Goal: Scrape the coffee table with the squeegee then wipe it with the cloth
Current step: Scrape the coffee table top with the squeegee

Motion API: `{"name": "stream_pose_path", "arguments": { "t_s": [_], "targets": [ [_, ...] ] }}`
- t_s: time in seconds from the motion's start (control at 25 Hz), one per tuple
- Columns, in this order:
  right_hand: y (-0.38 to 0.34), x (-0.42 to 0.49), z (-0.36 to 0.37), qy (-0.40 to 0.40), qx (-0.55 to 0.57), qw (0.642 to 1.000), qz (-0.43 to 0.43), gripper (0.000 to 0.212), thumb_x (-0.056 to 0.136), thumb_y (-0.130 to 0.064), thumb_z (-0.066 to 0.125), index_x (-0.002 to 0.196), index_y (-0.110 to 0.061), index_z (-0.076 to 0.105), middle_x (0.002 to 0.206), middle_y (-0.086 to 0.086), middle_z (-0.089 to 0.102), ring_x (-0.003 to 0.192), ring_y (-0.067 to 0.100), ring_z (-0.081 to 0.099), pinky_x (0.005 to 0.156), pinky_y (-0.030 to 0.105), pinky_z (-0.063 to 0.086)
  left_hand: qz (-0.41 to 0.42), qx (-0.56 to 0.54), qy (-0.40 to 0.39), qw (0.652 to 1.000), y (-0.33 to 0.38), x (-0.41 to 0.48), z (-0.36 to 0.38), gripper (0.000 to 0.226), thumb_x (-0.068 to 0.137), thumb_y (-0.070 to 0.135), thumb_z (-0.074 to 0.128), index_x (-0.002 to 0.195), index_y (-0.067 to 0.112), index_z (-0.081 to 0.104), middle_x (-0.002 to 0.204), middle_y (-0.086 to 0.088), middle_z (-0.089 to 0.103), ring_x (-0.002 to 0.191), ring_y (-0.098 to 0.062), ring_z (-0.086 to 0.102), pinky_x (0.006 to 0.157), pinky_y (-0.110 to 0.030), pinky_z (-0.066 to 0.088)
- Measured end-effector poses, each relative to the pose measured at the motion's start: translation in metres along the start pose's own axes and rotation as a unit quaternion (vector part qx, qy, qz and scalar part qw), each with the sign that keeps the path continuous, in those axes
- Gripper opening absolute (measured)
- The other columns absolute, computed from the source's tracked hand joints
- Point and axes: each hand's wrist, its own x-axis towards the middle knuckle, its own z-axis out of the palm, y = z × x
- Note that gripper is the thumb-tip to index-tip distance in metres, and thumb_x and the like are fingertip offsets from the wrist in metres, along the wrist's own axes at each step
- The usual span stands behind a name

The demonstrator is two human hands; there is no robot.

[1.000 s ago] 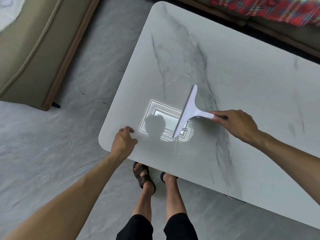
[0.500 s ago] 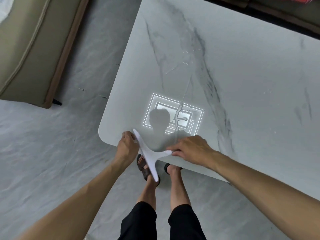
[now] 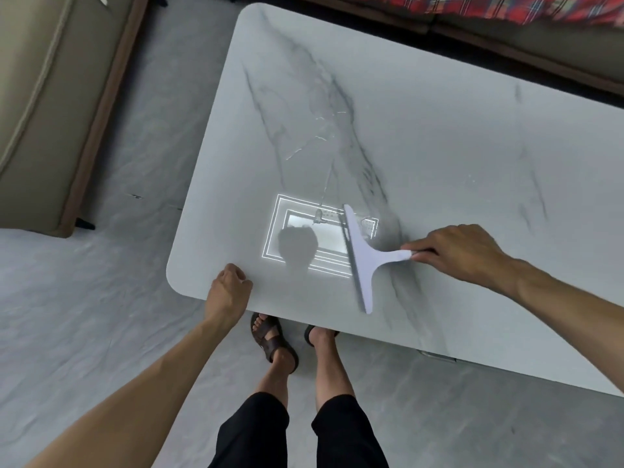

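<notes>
White marble-pattern coffee table [image 3: 439, 146], thin water streaks [image 3: 319, 138] near its middle. White squeegee [image 3: 363, 261], blade laid on the tabletop close to the near edge, handle pointing right. The right hand [image 3: 462, 253] grips that handle. The left hand [image 3: 228, 292] has its fingers curled over the near edge, by the near-left corner.

The surface [image 3: 439, 146] is pale grey-white with a marble pattern of dark grey veins in slanting streaks. A bright white reflection [image 3: 331, 261] of nested rectangles lies on it. The squeegee [image 3: 363, 258] is white with a faint lilac tint and has a dark strip along its blade. The floor [image 3: 84, 315] is light grey with cloudy marbling. The sofa [image 3: 30, 96] is beige-olive with brown trim. The blanket [image 3: 506, 6] is red plaid with dark and pale lines. The sandals [image 3: 271, 342] are dark brown and the trousers [image 3: 253, 434] black.
</notes>
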Motion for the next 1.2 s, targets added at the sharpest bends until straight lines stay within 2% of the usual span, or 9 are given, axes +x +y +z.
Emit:
{"name": "stream_pose_path", "arguments": {
  "t_s": [0.08,0.12,0.24,0.4,0.56,0.76,1.0,1.12,1.2],
  "targets": [
    [-0.046,0.017,0.002,-0.006,0.016,0.998,-0.066,0.037,0.086,-0.067,0.029,0.121,-0.074,0.021,0.091,-0.018,0.069,0.087,0.017,0.066,0.059,0.029,0.039,-0.008,-0.031,0.038,0.999,-0.011,-0.001,-0.012,0.003,0.087,0.016,0.051,0.089,0.014,0.052,0.093,-0.006,0.060,0.078,-0.026,0.054,0.062,-0.032,0.038],
    [-0.078,0.030,0.005,-0.020,0.026,0.994,-0.102,0.038,0.084,-0.067,0.028,0.122,-0.073,0.024,0.092,-0.016,0.069,0.086,0.017,0.066,0.060,0.030,0.041,-0.015,-0.047,0.057,0.997,-0.019,-0.001,-0.019,0.005,0.089,0.015,0.049,0.088,0.012,0.053,0.094,-0.008,0.061,0.077,-0.027,0.055,0.061,-0.032,0.039],
    [-0.175,0.075,0.020,-0.075,0.051,0.979,-0.181,0.034,0.088,-0.062,0.035,0.115,-0.054,0.054,0.091,-0.011,0.066,0.088,0.020,0.063,0.067,0.036,0.049,-0.053,-0.069,0.103,0.991,-0.048,0.004,-0.043,0.010,0.093,0.017,0.046,0.088,0.011,0.052,0.099,-0.012,0.061,0.077,-0.026,0.053,0.055,-0.030,0.037],
    [-0.272,0.132,0.033,-0.091,0.080,0.968,-0.221,0.026,0.093,-0.056,0.042,0.114,-0.055,0.058,0.099,-0.006,0.066,0.092,0.024,0.060,0.068,0.038,0.048,-0.091,-0.102,0.126,0.982,-0.088,0.016,-0.067,0.011,0.092,0.020,0.047,0.095,0.011,0.052,0.101,-0.014,0.060,0.084,-0.031,0.054,0.066,-0.035,0.039],
    [-0.295,0.165,0.032,-0.074,0.102,0.966,-0.224,0.028,0.095,-0.052,0.045,0.119,-0.054,0.058,0.114,-0.005,0.066,0.105,0.025,0.059,0.071,0.035,0.043,-0.095,-0.091,0.119,0.984,-0.094,0.025,-0.073,0.021,0.087,0.017,0.053,0.107,0.011,0.049,0.100,-0.011,0.057,0.083,-0.028,0.050,0.068,-0.033,0.035],
    [-0.194,0.169,0.009,-0.027,0.074,0.976,-0.203,0.028,0.095,-0.053,0.042,0.119,-0.051,0.059,0.111,-0.006,0.068,0.105,0.025,0.060,0.073,0.035,0.042,-0.061,-0.063,0.067,0.994,-0.042,0.028,-0.053,0.023,0.086,0.011,0.055,0.108,0.010,0.046,0.099,-0.010,0.053,0.080,-0.031,0.052,0.064,-0.034,0.039],
    [0.003,0.115,-0.016,0.003,0.083,0.994,-0.074,0.029,0.093,-0.065,0.034,0.119,-0.078,0.031,0.108,-0.025,0.067,0.097,0.015,0.063,0.066,0.030,0.040,-0.002,-0.043,0.013,0.999,0.062,0.044,-0.009,0.027,0.086,0.015,0.058,0.110,0.014,0.047,0.102,-0.002,0.052,0.082,-0.023,0.052,0.068,-0.030,0.038],
    [0.072,0.086,-0.027,0.017,0.089,0.996,-0.006,0.027,0.093,-0.064,0.033,0.113,-0.081,0.024,0.095,-0.019,0.070,0.089,0.017,0.065,0.062,0.029,0.040,0.039,-0.042,0.009,0.998,0.113,0.050,0.009,0.025,0.084,0.013,0.060,0.108,0.013,0.051,0.102,0.002,0.049,0.085,-0.022,0.051,0.069,-0.029,0.040],
    [0.098,0.072,-0.034,0.028,0.072,0.996,0.031,0.028,0.094,-0.061,0.037,0.114,-0.079,0.030,0.086,-0.017,0.069,0.082,0.017,0.064,0.060,0.029,0.044,0.041,-0.070,0.021,0.996,0.135,0.051,0.013,0.016,0.083,0.010,0.059,0.096,0.017,0.053,0.090,0.003,0.053,0.079,-0.022,0.052,0.059,-0.026,0.040]
  ]
}}
